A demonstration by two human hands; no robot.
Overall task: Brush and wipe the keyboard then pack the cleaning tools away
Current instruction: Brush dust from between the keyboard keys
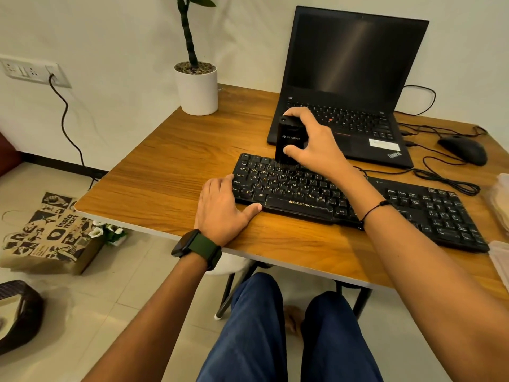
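The right hand (308, 142) grips a black block-shaped brush (289, 142) upright, thumb on its near face and fingers curled over the top, with the bristles set down among the upper-left rows of the black keyboard (344, 199). The left hand (223, 208) lies flat and relaxed, grasping nothing, its fingers against the keyboard's left end and its thumb along the front edge, bracing it on the wooden surface (165, 166). Just beyond the right hand sits an open laptop (349, 86), close behind the brush; further to that hand's right are a mouse (462, 148) and loose cables (446, 177). The likely risks are modest. If the left hand eases off, a firm stroke could slide the keyboard toward the laptop. A long push away from the body could knock the brush into the laptop's front edge. Pressing too hard might lift a keycap or drive dust deeper rather than out. Sweeping rightward, the forearm crosses the keys and may drag the cables, tugging the mouse
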